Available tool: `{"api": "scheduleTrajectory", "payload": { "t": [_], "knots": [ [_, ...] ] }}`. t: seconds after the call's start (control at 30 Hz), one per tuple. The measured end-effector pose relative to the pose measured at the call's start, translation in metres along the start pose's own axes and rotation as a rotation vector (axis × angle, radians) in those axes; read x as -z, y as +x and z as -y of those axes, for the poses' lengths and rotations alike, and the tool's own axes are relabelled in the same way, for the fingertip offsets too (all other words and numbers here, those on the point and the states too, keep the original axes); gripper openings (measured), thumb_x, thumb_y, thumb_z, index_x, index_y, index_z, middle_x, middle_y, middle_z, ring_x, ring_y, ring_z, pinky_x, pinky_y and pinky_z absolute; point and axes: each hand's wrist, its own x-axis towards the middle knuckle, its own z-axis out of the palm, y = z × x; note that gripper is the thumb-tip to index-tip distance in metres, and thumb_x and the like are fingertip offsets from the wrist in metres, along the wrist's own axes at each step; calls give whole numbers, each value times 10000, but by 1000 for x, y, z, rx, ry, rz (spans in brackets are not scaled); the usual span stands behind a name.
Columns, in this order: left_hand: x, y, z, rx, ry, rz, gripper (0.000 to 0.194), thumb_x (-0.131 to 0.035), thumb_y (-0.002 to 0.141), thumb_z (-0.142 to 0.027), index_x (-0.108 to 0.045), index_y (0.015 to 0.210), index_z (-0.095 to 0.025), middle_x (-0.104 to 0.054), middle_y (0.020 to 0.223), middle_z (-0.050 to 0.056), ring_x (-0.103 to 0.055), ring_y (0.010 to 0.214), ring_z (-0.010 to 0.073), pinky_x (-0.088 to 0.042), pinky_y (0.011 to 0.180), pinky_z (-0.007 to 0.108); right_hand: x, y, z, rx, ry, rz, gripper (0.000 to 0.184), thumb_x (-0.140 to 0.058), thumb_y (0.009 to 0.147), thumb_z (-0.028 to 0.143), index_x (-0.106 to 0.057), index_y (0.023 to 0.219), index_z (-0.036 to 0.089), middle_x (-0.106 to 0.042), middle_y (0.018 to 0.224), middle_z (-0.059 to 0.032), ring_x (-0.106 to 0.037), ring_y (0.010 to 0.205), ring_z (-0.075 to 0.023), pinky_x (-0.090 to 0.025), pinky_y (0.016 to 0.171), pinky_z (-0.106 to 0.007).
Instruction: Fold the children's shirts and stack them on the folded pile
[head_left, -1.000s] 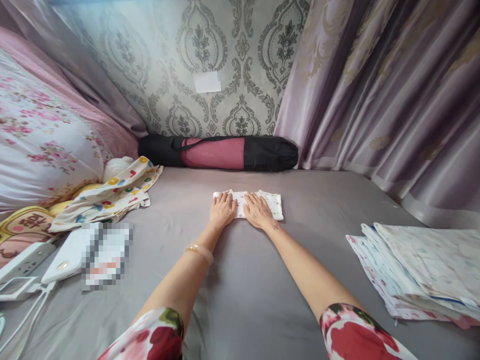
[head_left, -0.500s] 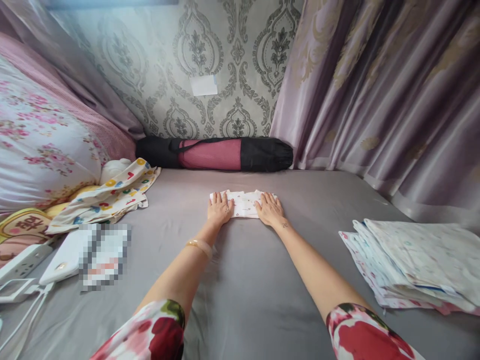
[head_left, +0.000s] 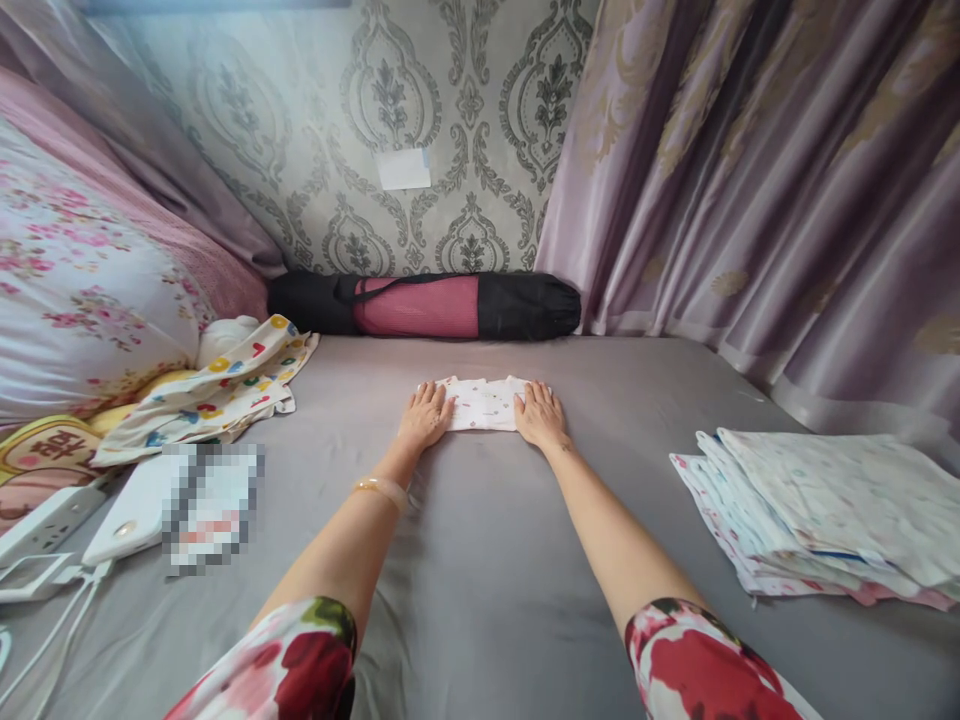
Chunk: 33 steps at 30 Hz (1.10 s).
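Note:
A folded white cloth (head_left: 482, 405) with small printed motifs lies flat on the grey bed sheet (head_left: 487, 560), in the middle of the head view. Over its left end rests my left hand (head_left: 427, 414), palm down with the fingers stretched out. My right hand (head_left: 541, 412) lies flat on the right end, fingers also extended. Neither hand grips the cloth. The parts of it under my palms are hidden.
A stack of folded cloths (head_left: 832, 510) lies at the right. Along the wall is a black and pink rolled bag (head_left: 420, 305). A patterned garment (head_left: 217, 395), a white power bank (head_left: 135, 510), a power strip (head_left: 49, 520) and a floral pillow (head_left: 82, 280) occupy the left.
My left hand has slid a little to the left, baring more of the cloth between my hands. My right hand stays on the right end. The view has shifted slightly.

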Motion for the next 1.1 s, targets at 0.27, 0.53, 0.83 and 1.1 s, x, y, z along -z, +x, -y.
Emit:
{"api": "scheduleTrajectory", "payload": {
  "t": [0.27, 0.53, 0.83, 1.1],
  "knots": [
    [-2, -3, 2, -27, -41, -277, 405, -371, 975, -337, -568, 1281, -157, -545, 1417, 143, -439, 1366, 265, -310, 1145, 428, 14, 4, 5, 60, -50, 41, 610, -180, 1023, 391, -288, 1527, 64, -211, 1614, -141, -134, 1496, -244, -70, 1199, -433],
    [1, -7, 1, -67, -16, -257, 297, -407, 960, -305, -624, 1122, -181, -603, 1335, 138, -532, 1259, 273, -378, 1072, 421, -1, 1, 7, 112, -29, 12, 614, -195, 1024, 395, -322, 1511, 43, -300, 1585, -139, -194, 1480, -230, -124, 1194, -356],
    [2, -7, -1, -42, -16, -290, 261, -437, 949, -289, -618, 1106, -184, -618, 1312, 127, -556, 1218, 263, -384, 1049, 407, 11, 4, 9, 82, -17, 111, 622, -183, 1022, 410, -306, 1519, 58, -256, 1603, -133, -183, 1484, -241, -141, 1193, -386],
    [5, -8, -4, -23, -3, -277, 276, -431, 951, -292, -612, 1128, -182, -607, 1329, 131, -534, 1246, 264, -370, 1061, 399, 8, 3, 37, 199, 41, 50, 581, -175, 1025, 398, -340, 1516, 135, -276, 1600, -96, -179, 1486, -231, -112, 1198, -435]
  ]
}}
